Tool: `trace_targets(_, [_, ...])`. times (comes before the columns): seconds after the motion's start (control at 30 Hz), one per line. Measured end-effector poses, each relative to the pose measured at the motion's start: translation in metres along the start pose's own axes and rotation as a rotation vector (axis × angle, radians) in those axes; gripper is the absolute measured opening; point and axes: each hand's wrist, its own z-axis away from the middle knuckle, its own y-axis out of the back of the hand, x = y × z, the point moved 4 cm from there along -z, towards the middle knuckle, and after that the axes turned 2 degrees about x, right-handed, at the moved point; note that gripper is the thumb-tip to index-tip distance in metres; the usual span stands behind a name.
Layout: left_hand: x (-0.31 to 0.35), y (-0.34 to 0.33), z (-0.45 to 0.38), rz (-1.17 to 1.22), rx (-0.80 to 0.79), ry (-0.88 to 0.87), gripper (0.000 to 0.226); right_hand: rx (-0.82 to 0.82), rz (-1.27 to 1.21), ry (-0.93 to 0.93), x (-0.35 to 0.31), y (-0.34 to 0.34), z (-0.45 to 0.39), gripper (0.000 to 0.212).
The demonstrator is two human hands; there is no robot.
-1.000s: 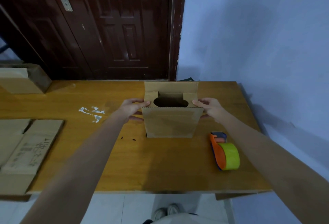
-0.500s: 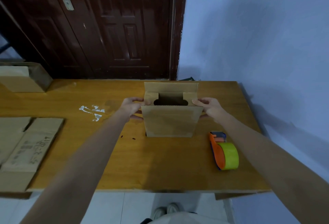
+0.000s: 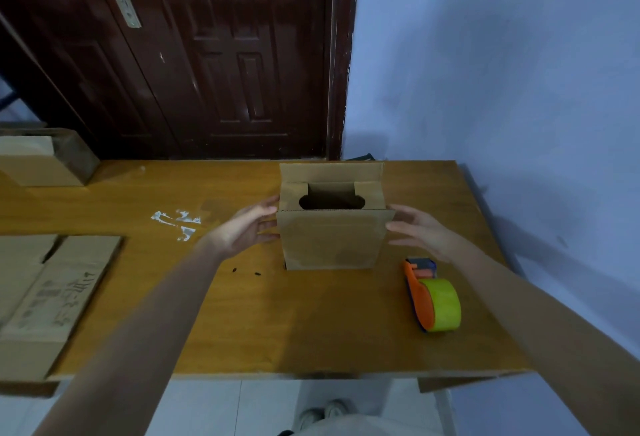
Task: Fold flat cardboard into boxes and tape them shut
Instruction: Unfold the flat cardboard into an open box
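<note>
Two hands flank the cardboard box [image 3: 332,238] in your head view, one at each side wall. Your left hand [image 3: 251,226] has its fingers stretched out straight, the tips touching the box's left side near the upper corner; nothing is gripped. Your right hand [image 3: 420,229] is likewise spread and relaxed, fingertips at the box's right edge, though you cannot tell whether they touch the card or sit just off it.

The box stands upright on the wooden table [image 3: 242,325], near the far middle. Its near and far long flaps stand up, while the two short side flaps are folded inward over a dark opening.

A tape dispenser [image 3: 433,297], orange-framed with a yellow-green roll, lies on the table just right of and nearer to you than the box. Flat cardboard sheets [image 3: 45,297] lie at the table's left edge, and another box [image 3: 41,158] sits at the far left. White scuff marks [image 3: 176,222] show on the tabletop left of your left hand.
</note>
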Motion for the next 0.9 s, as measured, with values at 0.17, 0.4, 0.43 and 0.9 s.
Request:
trace_targets(0.17, [-0.005, 0.001, 0.0, -0.104, 0.065, -0.048, 0.1, 0.149, 0.034, 0.03, -0.006, -0.003, -0.004, 0.062])
trace_targets(0.4, [0.0, 0.001, -0.003, -0.148, 0.322, -0.052, 0.059, 0.196, 0.105, 0.044, -0.011, -0.008, -0.006, 0.069])
trace_targets(0.43, [0.001, 0.0, -0.004, -0.131, 0.341, -0.041, 0.054, 0.201, 0.109, 0.044, -0.013, -0.008, -0.006, 0.065])
trace_targets(0.9, [0.035, -0.017, -0.006, -0.359, 0.224, -0.009, 0.1, -0.02, 0.297, -0.007, -0.055, -0.01, -0.011, 0.102])
